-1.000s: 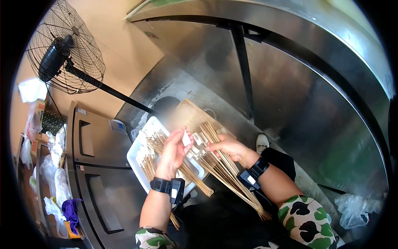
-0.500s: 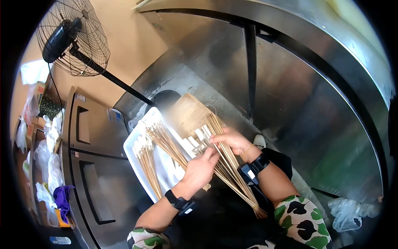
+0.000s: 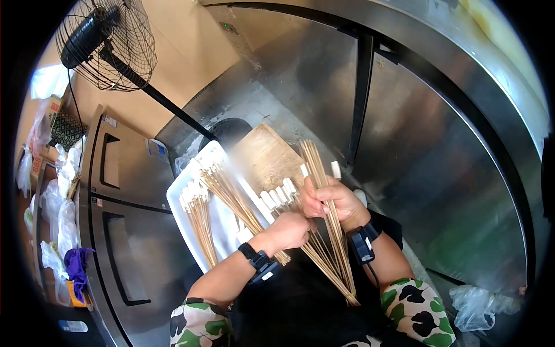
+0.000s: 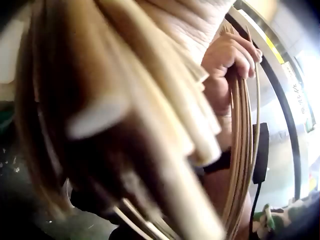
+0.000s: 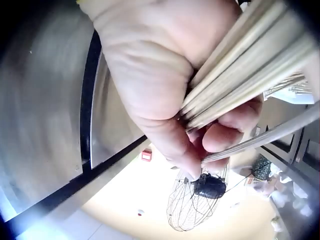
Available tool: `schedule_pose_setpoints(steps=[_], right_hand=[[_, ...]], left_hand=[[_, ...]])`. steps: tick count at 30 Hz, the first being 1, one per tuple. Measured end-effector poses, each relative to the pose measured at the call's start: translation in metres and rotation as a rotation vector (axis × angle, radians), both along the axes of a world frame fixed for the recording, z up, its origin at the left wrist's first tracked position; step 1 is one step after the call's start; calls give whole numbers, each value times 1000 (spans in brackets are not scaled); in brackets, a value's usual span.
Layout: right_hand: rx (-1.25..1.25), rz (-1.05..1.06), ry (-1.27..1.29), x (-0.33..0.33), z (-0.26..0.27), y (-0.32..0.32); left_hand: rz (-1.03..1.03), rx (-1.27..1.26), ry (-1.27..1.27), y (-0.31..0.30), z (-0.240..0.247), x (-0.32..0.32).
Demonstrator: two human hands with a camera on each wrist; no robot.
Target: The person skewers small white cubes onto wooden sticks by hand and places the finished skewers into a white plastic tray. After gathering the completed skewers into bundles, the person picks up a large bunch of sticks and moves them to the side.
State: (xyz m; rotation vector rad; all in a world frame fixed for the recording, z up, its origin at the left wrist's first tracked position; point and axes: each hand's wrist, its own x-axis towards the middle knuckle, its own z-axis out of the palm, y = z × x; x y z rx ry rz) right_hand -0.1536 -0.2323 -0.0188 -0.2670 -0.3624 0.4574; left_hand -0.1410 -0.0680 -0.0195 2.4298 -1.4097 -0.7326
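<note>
Gripping sticks (image 3: 315,250), the left hand (image 3: 289,230) has moved nearer the right hand (image 3: 336,202).

Fan (image 3: 89,37): black, up on your left
Purple rag (image 3: 77,266): low on your left
Clear bag (image 3: 478,306): over on your right

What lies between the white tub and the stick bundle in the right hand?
In the head view, the left hand, white-tipped sticks and part of the wooden board lie between the tub and the bundle.

Head view looks down — wrist views sit close, the right sharing its fan (image 3: 87,41).
</note>
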Motion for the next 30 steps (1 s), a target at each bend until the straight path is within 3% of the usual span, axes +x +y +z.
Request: schedule_pose_setpoints(steps=[2,4,5,6,9,12,15,18,21,22,25,28,30], right_hand=[[-205,-2,121,5,-2,-3],[-446,-70,271,9,-8,2],[-440,-70,308,12,-13,4],[-434,-74,346,14,-18,6],[-506,-126,375,16,-29,9],[-567,-150,289,14,-27,14],[-572,-101,234,9,-17,30],[-549,-29,86,6,-6,41],[-500,-8,35,0,8,40],[-481,-9,21,-1,11,39],[-552,-46,-81,-2,18,45],[-882,-204,-179,-4,26,43],[-1071,-343,-215,-10,29,46]], left_hand=[[24,66,58,-3,-1,2],[9,-123,115,3,0,5],[0,-219,138,6,2,9],[36,-135,192,7,12,9],[101,-370,278,22,32,8],[403,-546,381,43,45,8],[1032,-617,889,70,49,18],[981,-531,821,79,41,25],[753,-349,540,69,29,20],[520,-395,365,63,28,19],[615,-235,314,47,31,12],[561,-453,651,40,17,21],[416,-414,821,31,-9,41]])
